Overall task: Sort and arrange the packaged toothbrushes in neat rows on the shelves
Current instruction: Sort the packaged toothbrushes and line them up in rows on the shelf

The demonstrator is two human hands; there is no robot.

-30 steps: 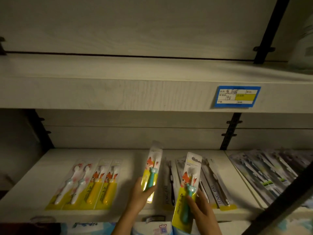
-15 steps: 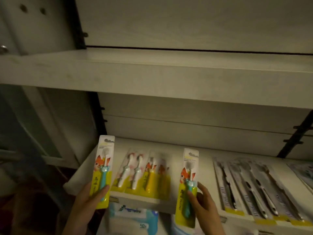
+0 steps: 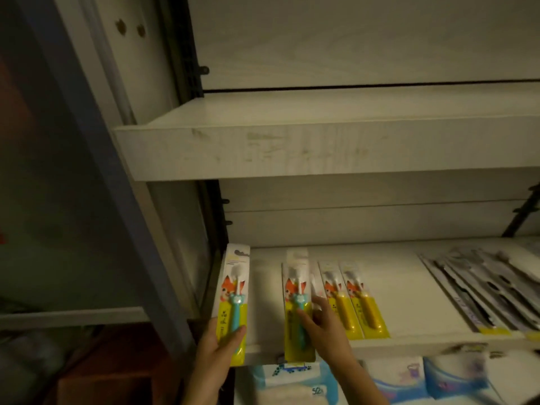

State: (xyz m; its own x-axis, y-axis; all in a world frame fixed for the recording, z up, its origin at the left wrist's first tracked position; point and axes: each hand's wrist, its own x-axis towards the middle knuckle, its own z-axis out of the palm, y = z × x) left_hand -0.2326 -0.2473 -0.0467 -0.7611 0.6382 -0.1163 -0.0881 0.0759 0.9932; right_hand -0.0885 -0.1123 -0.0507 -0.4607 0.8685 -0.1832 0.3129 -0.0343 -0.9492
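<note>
Bare lower shelf (image 3: 403,287) lies open between the yellow packs (image 3: 355,302) and grey packs (image 3: 479,290); the upper shelf (image 3: 292,147) overhangs.

The grey toothbrush packs (image 3: 479,290) run off the right edge, blurred; the right hand (image 3: 324,331) hides packs behind its teal toothbrush pack (image 3: 295,287). All print is unreadable.

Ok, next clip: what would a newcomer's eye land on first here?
The bright yellow fox-print packs draw the eye: the left hand grips one teal-brush pack at the left end of the lower shelf. The right hand holds a second teal pack beside two yellow-handled packs lying there. Grey packs fan out at far right.
</note>
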